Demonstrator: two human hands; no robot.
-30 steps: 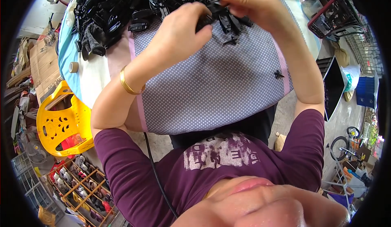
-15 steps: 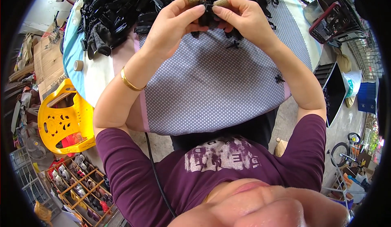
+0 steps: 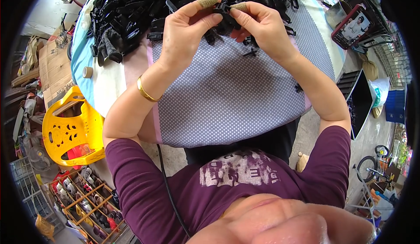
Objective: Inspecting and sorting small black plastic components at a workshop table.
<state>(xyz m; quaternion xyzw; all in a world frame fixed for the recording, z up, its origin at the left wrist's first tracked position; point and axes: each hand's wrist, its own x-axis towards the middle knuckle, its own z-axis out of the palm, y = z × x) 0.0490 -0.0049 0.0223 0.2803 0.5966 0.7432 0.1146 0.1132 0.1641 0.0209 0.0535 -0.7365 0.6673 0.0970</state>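
Small black plastic part [image 3: 224, 11] pinched between both hands, held just above the far edge of the table, over the near fringe of the black parts pile [image 3: 144, 3]. Left hand [image 3: 188, 31] grasping it from the left with thumb and taped forefinger; right hand [image 3: 262, 27] grasping from the right, forefinger tip also taped. Both clenched on the same piece, fingertips nearly touching. Exact shape of the part not readable: too small and half hidden by fingers.

Looks like the joining or snapping step of a small assembly, mid-squeeze, not yet seated as far as can be judged. Next move likely calls for firm opposing pressure, aligned straight, with the piece kept from twisting.

Below the hands: dotted grey cloth [image 3: 227, 95] covering the near part of the table, a few loose black bits [image 3: 250, 52] on it. Tape roll [image 3: 87, 72] near the left edge. Gold bangle [image 3: 145, 93] on left wrist. Yellow plastic chair [image 3: 70, 130] beside the table on the left; phone on a stand [image 3: 353, 25] at the far right corner.
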